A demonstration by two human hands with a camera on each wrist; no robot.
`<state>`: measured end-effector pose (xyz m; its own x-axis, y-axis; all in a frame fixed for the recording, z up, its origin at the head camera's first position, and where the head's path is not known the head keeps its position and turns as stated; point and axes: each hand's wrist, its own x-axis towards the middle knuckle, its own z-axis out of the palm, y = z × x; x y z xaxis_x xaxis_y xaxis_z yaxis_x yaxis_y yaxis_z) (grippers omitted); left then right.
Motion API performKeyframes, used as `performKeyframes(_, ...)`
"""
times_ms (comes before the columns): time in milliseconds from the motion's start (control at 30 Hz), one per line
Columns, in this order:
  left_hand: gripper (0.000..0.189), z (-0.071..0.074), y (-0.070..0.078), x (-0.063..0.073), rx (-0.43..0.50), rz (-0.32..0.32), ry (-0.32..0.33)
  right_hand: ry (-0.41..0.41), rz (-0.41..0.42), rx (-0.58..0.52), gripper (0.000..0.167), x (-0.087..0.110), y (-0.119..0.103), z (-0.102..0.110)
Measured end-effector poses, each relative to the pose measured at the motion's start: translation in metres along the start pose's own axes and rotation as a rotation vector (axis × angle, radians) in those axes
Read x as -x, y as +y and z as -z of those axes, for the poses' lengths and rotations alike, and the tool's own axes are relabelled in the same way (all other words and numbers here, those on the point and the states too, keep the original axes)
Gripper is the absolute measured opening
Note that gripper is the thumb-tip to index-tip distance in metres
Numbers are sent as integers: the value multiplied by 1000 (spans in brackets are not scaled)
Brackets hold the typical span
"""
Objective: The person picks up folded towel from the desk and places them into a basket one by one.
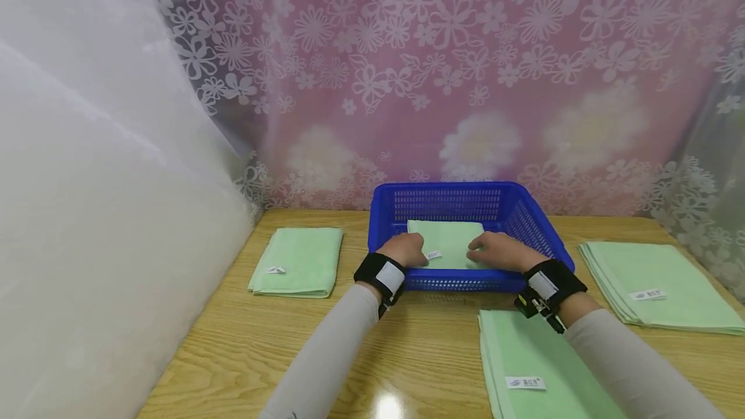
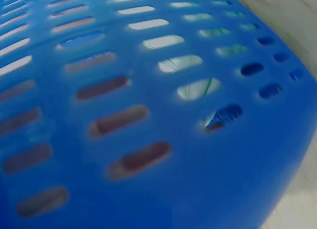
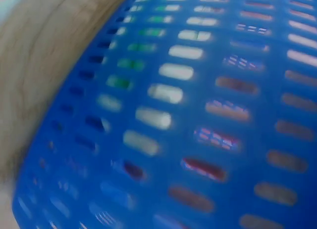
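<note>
A blue plastic basket (image 1: pixel 465 280) with slotted walls stands towards the back of the table. Inside it lies a folded light green towel (image 1: pixel 448 238) with a small white label. My left hand (image 1: pixel 405 249) reaches over the front rim, its bent fingers at the towel's left edge. From the other side my right hand (image 1: pixel 502 251) reaches in, fingers loosely bent over the towel's right edge. Basket walls (image 2: pixel 163 199) (image 3: pixel 163 194) fill both wrist views and hide the fingers there, with pale green showing through some slots.
Another folded green towel (image 1: pixel 299 260) lies left of the basket. One more towel (image 1: pixel 663 283) lies at the right, and another towel (image 1: pixel 541 354) at the front, partly under my right forearm. A flowered curtain (image 1: pixel 436 83) hangs behind the wooden table (image 1: pixel 262 354).
</note>
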<state>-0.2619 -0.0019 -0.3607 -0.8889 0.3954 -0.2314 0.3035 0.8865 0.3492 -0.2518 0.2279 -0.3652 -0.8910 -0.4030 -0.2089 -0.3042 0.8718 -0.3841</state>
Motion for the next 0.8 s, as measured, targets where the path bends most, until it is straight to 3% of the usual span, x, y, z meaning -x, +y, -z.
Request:
performKeyframes(200, 30, -1, 1, -1, -61, -9, -94, -160, -14, 43, 56, -1, 1, 2)
performKeyframes(467, 36, -1, -2, -4, -26, 9, -131, -174, -15, 21, 62, -3, 2, 0)
performKeyframes(600, 53, 0, -5, -3, -23, 45, -154, -167, -34, -11, 72, -2, 2, -2)
performKeyframes(700, 69, 8, -4, -1, -2, 37, -121, -117, -53, -4, 81, 1, -3, 2)
performKeyframes(800, 77, 28, -1, 3, 68, -29, -19, -11, -56, 28, 87, 9, -12, 17)
